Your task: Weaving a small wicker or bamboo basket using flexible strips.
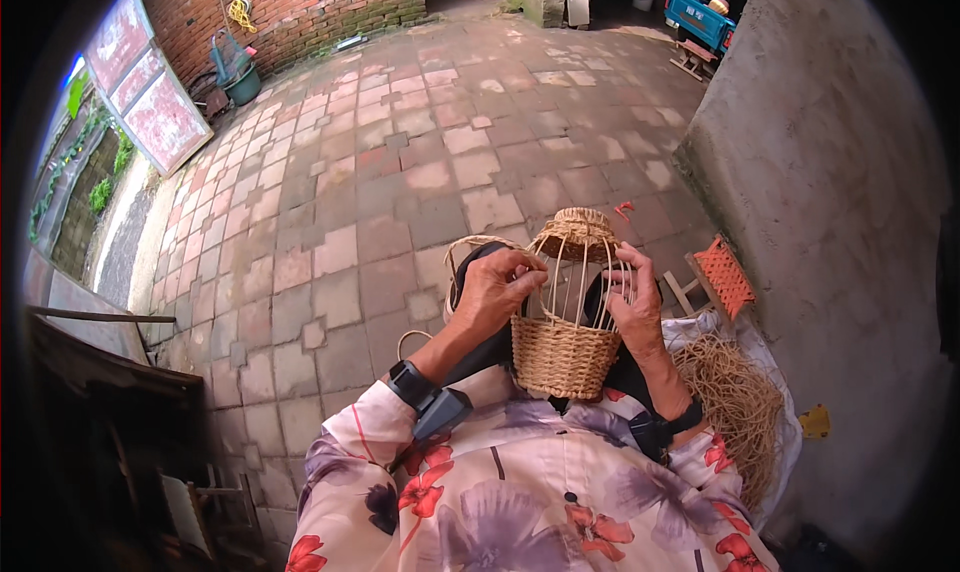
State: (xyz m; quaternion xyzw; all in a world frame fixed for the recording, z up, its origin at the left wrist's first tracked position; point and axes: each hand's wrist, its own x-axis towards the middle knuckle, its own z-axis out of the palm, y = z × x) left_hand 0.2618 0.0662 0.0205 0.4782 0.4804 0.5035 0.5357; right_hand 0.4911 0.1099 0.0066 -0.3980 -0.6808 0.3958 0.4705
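A tan woven basket stands in my lap between my knees. Its lower wall is tightly woven, bare upright stakes span the middle, and a narrower woven rim tops it. Beside the left stakes, my left hand pinches a thin weaving strand, which loops out to the left. My right hand curls its fingers around the stakes on the right side. The fingertips of my right hand are partly hidden among the stakes.
A heap of loose strands lies on a white sack at my right. Beyond it are a low stool with an orange woven seat and a grey wall. Paving stretches ahead to a brick wall and a green tub.
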